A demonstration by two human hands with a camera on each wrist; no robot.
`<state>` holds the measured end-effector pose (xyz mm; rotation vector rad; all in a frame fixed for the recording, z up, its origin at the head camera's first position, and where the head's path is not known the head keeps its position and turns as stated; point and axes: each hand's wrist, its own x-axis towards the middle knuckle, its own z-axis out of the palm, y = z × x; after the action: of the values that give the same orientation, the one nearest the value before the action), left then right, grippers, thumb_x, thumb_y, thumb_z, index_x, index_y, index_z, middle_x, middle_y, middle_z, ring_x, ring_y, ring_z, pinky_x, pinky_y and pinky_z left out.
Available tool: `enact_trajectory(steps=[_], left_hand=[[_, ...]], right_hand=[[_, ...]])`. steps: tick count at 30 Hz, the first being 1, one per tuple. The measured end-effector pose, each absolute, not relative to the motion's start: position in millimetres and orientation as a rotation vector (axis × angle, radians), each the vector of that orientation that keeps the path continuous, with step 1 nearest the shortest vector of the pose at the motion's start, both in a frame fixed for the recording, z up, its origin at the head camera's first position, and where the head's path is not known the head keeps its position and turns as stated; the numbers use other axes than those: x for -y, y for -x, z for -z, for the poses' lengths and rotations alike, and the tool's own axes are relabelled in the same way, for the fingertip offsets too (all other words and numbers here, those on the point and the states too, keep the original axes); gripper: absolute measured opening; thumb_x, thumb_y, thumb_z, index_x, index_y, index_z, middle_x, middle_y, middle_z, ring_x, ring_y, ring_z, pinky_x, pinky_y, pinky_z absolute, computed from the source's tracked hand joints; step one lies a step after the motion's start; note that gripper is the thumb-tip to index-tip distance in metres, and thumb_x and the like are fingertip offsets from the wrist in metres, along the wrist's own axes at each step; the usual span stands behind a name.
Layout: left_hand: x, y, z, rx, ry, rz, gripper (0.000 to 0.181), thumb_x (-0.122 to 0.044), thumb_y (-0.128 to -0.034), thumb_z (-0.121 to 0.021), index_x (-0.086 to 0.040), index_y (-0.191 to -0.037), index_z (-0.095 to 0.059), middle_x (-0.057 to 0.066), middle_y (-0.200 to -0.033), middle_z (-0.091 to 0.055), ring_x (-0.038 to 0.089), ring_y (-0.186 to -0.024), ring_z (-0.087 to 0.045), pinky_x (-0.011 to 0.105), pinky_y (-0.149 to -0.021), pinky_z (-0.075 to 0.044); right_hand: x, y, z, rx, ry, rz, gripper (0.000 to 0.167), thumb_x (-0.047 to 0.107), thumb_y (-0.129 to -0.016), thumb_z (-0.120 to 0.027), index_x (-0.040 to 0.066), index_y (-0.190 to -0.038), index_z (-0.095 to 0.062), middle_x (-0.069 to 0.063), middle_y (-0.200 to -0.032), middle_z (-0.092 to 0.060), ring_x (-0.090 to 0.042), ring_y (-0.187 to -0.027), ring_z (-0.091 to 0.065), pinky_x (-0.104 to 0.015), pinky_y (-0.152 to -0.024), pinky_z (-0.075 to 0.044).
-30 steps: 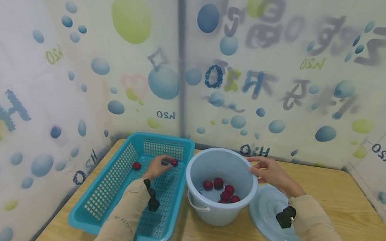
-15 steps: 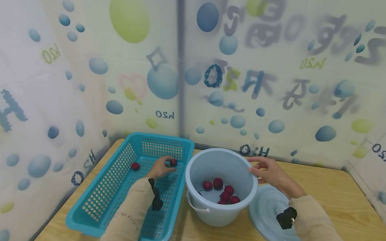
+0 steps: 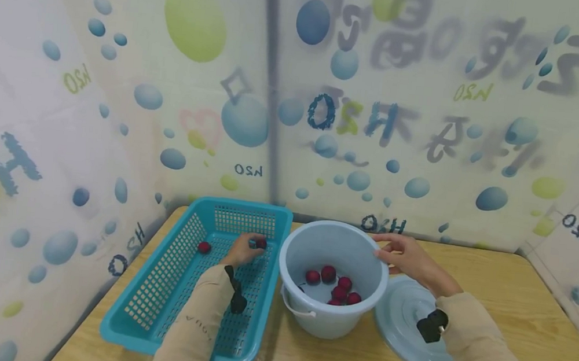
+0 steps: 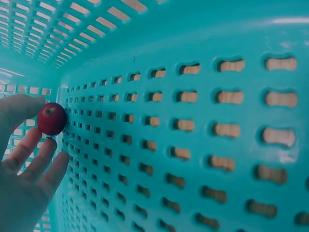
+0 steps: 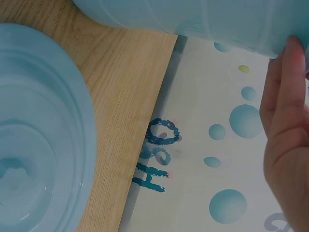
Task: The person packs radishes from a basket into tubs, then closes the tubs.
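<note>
In the head view, my left hand [image 3: 242,250] is inside the turquoise basket [image 3: 115,332], near its back right corner. It pinches a small dark red round fruit [image 4: 51,119] between thumb and index finger, while the other fingers spread below it. Another red fruit [image 3: 204,247] lies on the basket floor to the left. My right hand [image 3: 412,263] holds the right rim of the light blue bucket [image 3: 328,325]. Its fingers [image 5: 293,72] lie against the bucket's outer side in the right wrist view. Several red fruits [image 3: 339,293] rest at the bottom of the bucket.
A light blue lid [image 3: 406,325] lies on the wooden table [image 3: 506,317], right of the bucket and under my right forearm. The bucket's white handle [image 3: 298,308] hangs at its front left. A patterned wall [image 3: 420,129] stands behind the table.
My left hand has shifted slightly around the fruit at the basket's back right, and its fingers now cover more of it. The right hand stays on the bucket rim.
</note>
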<state>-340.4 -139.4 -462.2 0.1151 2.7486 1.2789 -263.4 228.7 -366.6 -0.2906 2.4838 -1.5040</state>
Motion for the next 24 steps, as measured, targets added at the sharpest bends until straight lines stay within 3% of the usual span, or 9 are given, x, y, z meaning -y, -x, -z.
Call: enact_trajectory(steps=[12,24], left_hand=[[135.0,339.9,464.4,-2.792,-0.142,-1.187,0.03,-0.007,-0.0816,-0.059,0.002,-0.11,-0.058,0.019,-0.106,-0.057,0.033,-0.101,-0.052,0.044,-0.083,-0.044],[128.4,334.4,462.2,-2.695,-0.231,-1.256,0.031,-0.004,-0.0818,-0.059,0.001,-0.112,-0.055,0.016,-0.108,-0.057,0.031,-0.101,-0.054,0.04,-0.083,-0.046]], right_hand=[[-229.3,263.1,366.0,-2.489,0.312,1.499,0.052,0.025,-0.084,-0.06,0.002,-0.128,-0.043,-0.015,-0.093,-0.056,-0.022,-0.079,-0.06,-0.037,-0.066,-0.053],[-229.4,262.5,366.6,-2.49,0.305,1.494,0.052,0.026,-0.084,-0.06,0.003,-0.128,-0.043,-0.014,-0.092,-0.057,-0.022,-0.079,-0.06,-0.037,-0.067,-0.053]])
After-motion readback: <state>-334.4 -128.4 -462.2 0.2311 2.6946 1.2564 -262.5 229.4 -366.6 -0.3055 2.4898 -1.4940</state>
